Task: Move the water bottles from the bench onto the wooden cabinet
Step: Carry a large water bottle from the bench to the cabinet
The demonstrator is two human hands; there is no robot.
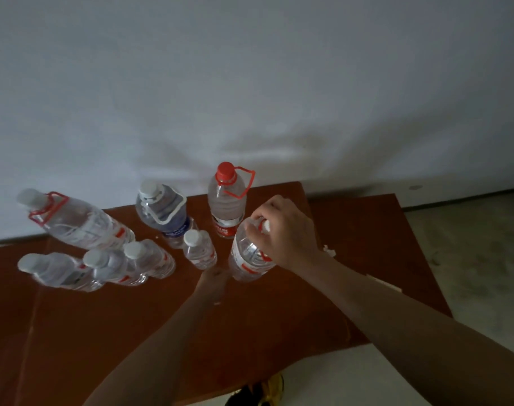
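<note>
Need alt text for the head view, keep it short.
A person's right hand grips the neck of a large water bottle upright on a reddish-brown wooden cabinet, the left hand at its base. Seven other bottles stand left of and behind it, before a white wall.

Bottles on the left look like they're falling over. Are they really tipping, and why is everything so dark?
Head view: probably not tipping; the wide lens bends the edges, so the left bottles lean outward while the red-capped bottle in the middle looks upright. Head view: the light is dim, with soft shadows on the wall, and the leftmost caps look blurred.
</note>
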